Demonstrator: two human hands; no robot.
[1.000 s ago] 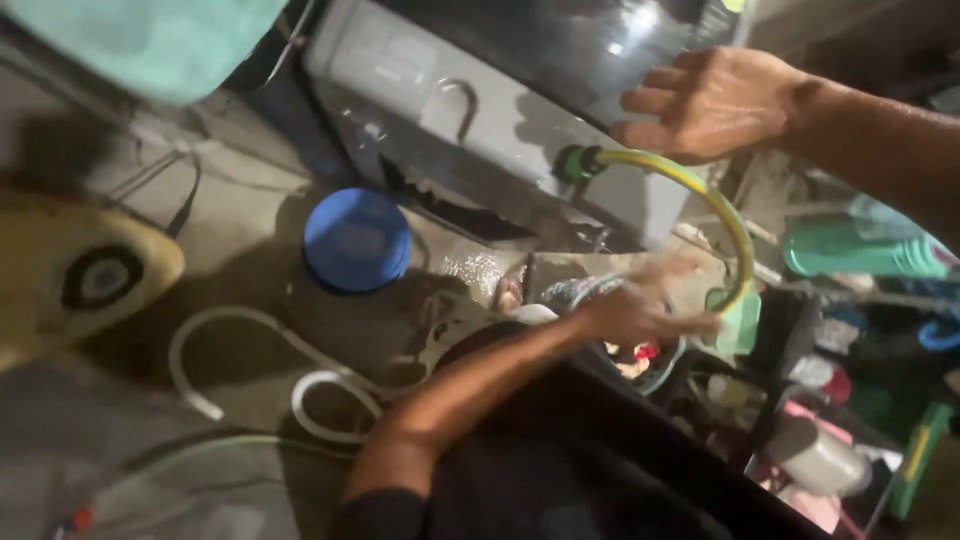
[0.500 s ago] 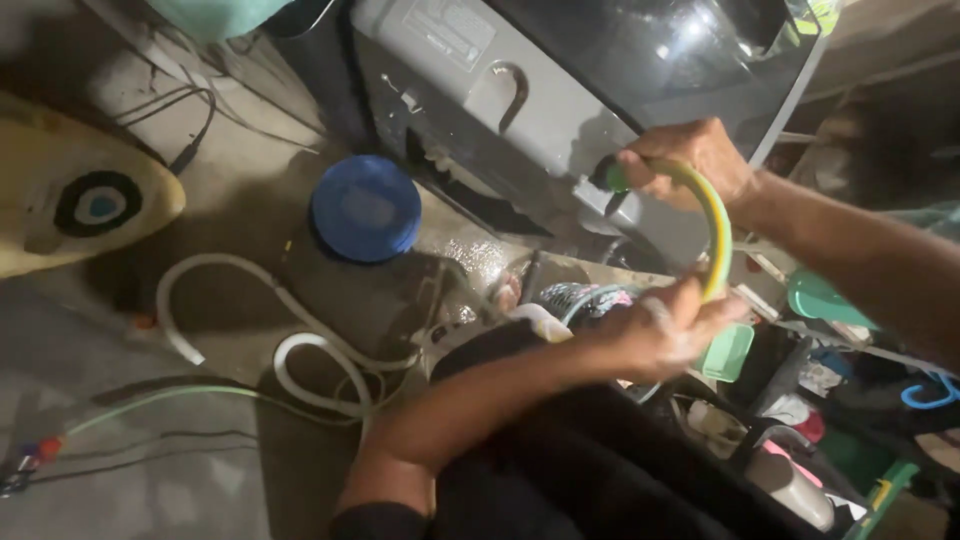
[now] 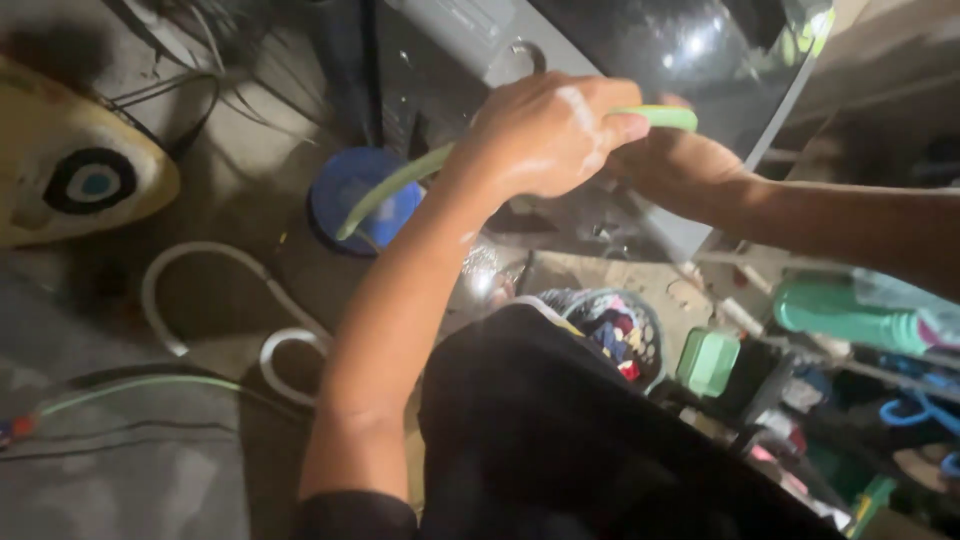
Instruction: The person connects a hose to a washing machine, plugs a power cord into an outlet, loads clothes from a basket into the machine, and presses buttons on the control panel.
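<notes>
Left hand [image 3: 545, 135], fingers curled around a green hose [image 3: 400, 185]; right hand [image 3: 680, 165] grips its far end beside the grey machine [image 3: 480, 30], above a blue lid [image 3: 360, 200].

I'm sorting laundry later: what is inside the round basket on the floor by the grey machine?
The round basket holds a heap of mixed coloured cloth, blue, red and yellow pieces on top. Whatever lies beneath that top layer is covered, and dark clothing hides the basket's near side.
</notes>
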